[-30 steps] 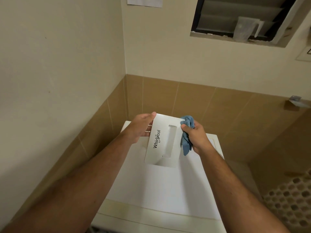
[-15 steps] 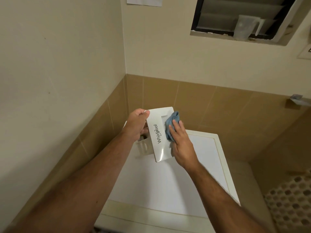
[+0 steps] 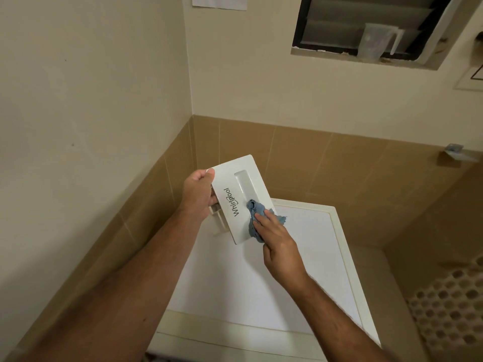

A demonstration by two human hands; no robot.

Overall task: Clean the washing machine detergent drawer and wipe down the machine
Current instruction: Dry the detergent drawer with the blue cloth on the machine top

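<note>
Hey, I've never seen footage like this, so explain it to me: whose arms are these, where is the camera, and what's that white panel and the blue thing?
There is no robot here. The camera sits on a person's head, looking forward and down, so the two bare arms reaching in from the bottom are the wearer's own.

The left hand holds a white detergent drawer by its edge, tilted up in the air so that its front panel, with a printed brand name and a recessed handle, faces the camera. The right hand presses a crumpled blue cloth against the lower part of that panel, fingers laid fairly flat over it.

Below the hands is the white top of the washing machine, standing in a tiled corner. On the window ledge above stands a clear plastic jug.
</note>
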